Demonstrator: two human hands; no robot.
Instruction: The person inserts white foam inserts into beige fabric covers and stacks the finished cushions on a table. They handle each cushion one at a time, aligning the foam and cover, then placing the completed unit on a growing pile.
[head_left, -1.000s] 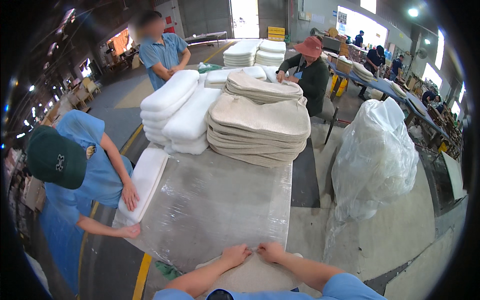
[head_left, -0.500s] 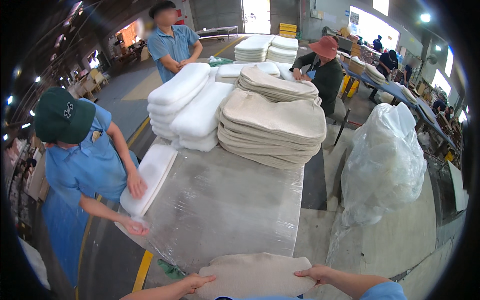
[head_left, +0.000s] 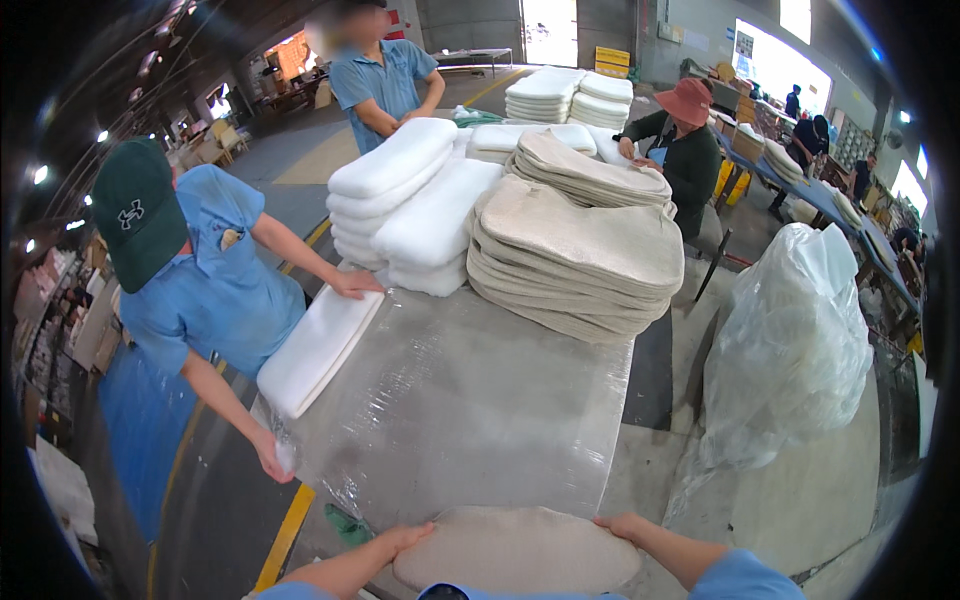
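At the near edge of the plastic-covered table (head_left: 480,420), a beige fabric cover (head_left: 515,555) with rounded ends is stretched between my hands. My left hand (head_left: 408,540) grips its left end and my right hand (head_left: 622,527) its upper right corner; some fingers are hidden by the cloth. Farther up the table stands a tall stack of similar beige covers (head_left: 580,250), with a smaller pile (head_left: 580,165) behind. White padded cushions (head_left: 440,225) are stacked left of it. A co-worker in a green cap (head_left: 140,215) has one hand on a white pad (head_left: 320,345) along the left edge.
A big clear plastic bag (head_left: 790,340) bulges on the right of the table. Beyond the stacks are a person in blue (head_left: 385,75) and one in a red hat (head_left: 685,130). A green cloth scrap (head_left: 347,524) lies near my left hand.
The whole view has shifted, so things sit farther right. The co-worker's upper hand has moved to the pad's far end, the other down by the table corner. My hands still hold the beige cover.
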